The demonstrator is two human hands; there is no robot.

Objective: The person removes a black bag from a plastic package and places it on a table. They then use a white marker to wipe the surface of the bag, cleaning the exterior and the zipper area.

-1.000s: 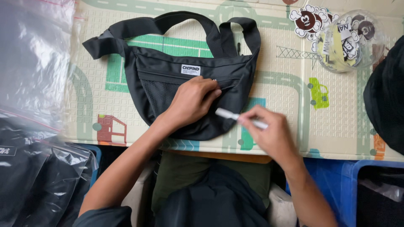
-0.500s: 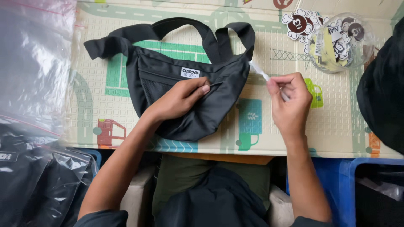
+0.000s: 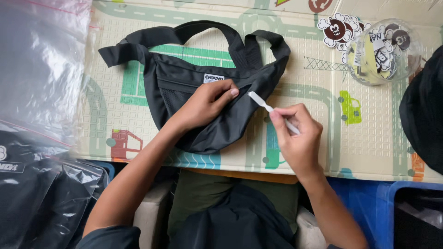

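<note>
- Pressing down on a black waist bag (image 3: 203,92), the left hand (image 3: 203,106) lies flat on the bag's front, fingers (image 3: 226,94) held together & stretched twd the bag's right end, just below a small white label (image 3: 213,78).
- Right hand (image 3: 297,133) pinches a thin white strip (image 3: 267,108) btwn thumb & forefinger; other fingers curled in. Strip slants up-left, its tip just beside the bag's right edge, near the left fingertips; contact w/ the fabric can't be told.
- Bag lies at centre of a counter covered by a play mat (image 3: 323,152) printed w/ roads, a green car & a red truck; the bag's black strap (image 3: 230,34) loops above the body.
- Top right: clear round tub (image 3: 385,53) holding stickers, w/ more cartoon stickers (image 3: 337,30) loose beside it on the mat.
- Left side: clear plastic bags (image 3: 41,69), some w/ dark items inside, overlap the mat's edge.
- Right edge: a dark fabric item (image 3: 424,110), partly cut off by the frame.
- Bottom right: blue crate (image 3: 369,203) below the counter edge.
</note>
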